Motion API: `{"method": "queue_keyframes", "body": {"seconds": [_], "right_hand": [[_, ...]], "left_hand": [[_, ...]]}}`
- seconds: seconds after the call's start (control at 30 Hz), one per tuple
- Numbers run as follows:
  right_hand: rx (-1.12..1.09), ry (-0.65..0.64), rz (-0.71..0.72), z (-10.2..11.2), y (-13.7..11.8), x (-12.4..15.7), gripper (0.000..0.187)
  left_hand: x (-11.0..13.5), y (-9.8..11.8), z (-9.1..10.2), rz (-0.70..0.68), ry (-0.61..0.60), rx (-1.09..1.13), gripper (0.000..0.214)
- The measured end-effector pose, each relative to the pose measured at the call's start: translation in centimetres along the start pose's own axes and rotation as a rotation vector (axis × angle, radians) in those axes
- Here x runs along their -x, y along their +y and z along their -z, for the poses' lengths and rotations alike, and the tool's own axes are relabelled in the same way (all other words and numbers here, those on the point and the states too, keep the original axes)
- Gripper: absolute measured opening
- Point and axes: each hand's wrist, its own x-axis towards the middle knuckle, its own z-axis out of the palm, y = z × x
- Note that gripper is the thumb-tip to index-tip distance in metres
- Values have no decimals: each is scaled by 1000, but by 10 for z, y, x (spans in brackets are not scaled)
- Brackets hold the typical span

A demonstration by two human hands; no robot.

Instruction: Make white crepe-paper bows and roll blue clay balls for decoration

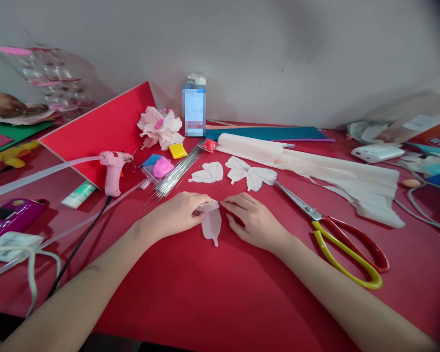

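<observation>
Where the two hands meet at the middle of the red bench [190,293], a pale pink petal [211,226] lies between them. Its broad top edge is up at the fingers and its narrow tip points toward the person. The left hand [181,215] has its fingers closed on the left of that top edge. The right hand [254,222] nips the same edge from the other side, with its other fingers resting low by the bench.

The petal looks like thin crepe paper: nearly weightless, limp, easy to crease or tear, and likely to stretch if pulled. It is probably best held lightly by the edge with the fingertips, as here, rather than squeezed in the middle.

Beyond the hands lie more cut petals [209,173], a bundle of wires [176,173] and a roll of crepe [315,168]. Scissors [337,239] lie just right of the right hand, and a glue gun [113,168] stands well off to the left.
</observation>
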Motion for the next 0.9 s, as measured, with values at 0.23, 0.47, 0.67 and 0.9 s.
{"method": "queue_keyframes", "body": {"seconds": [0.23, 0.47, 0.67, 0.9], "right_hand": [[25, 35, 57, -2, 1, 1, 34], [79, 17, 36, -2, -2, -1, 35], [56, 5, -4, -1, -3, -2, 36], [30, 17, -19, -2, -2, -1, 36]], "left_hand": [[0, -1, -1, 19, 18, -4, 26], [-1, -1, -3, -13, 34, 11, 25], [-1, -3, -3, 8, 37, -18, 32], [-1, -2, -3, 20, 43, -13, 31]]}}
